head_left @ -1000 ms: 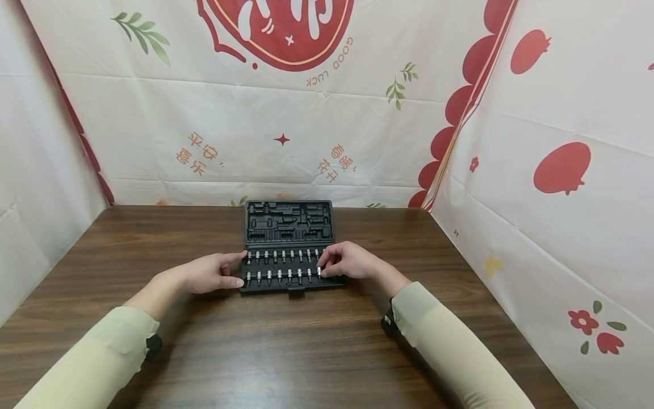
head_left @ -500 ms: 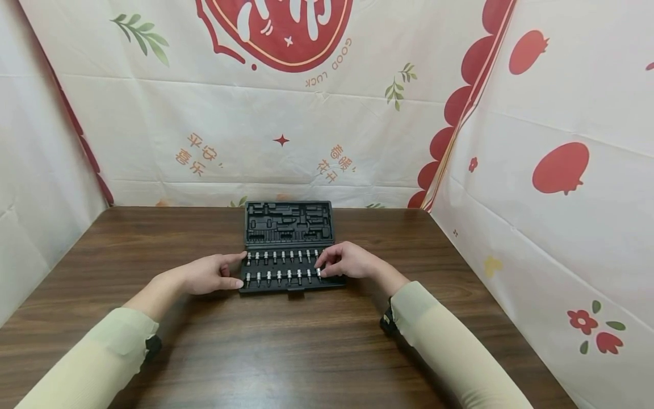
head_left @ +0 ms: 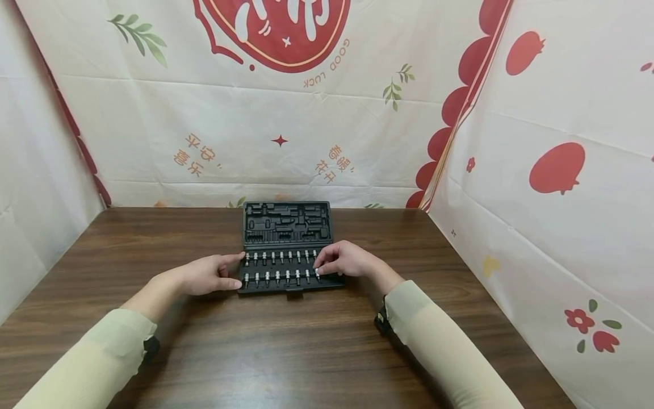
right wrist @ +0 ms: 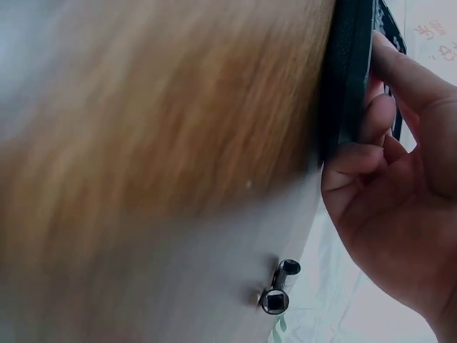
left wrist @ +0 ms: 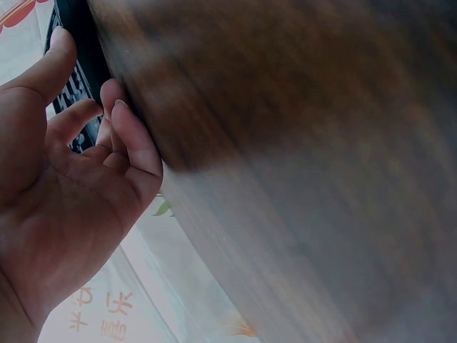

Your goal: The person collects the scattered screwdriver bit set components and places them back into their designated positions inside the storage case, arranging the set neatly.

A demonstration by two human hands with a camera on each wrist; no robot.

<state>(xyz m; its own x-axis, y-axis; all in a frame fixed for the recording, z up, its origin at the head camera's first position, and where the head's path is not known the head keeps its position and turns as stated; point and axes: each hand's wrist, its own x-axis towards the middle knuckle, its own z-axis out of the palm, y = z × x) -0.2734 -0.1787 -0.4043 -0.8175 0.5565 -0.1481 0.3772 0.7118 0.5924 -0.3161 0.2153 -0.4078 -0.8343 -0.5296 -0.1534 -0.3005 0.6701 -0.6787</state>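
Note:
A black socket case [head_left: 271,288] lies open on the table, its moulded lid [head_left: 288,221] tilted back. Two rows of silver bit sockets [head_left: 277,277] stand in its base. At the case's left side, my left hand [head_left: 204,275] holds the edge, thumb at the front corner and a finger farther back. Its other fingers are bent against the side in the left wrist view. Over the right end, my right hand [head_left: 352,260] pinches a bit socket [head_left: 317,272] in the front row with thumb and finger. The right wrist view shows the remaining fingers bent by the case wall.
Two more sockets [right wrist: 275,301] stand on the table beyond the right hand in the right wrist view; the head view hides them. The brown wooden table [head_left: 230,352] meets printed cloth walls [head_left: 286,165] at the back and sides.
The head view has shifted slightly. Both hands keep their places, the left at the case's edge and the right at the front row's last bit socket.

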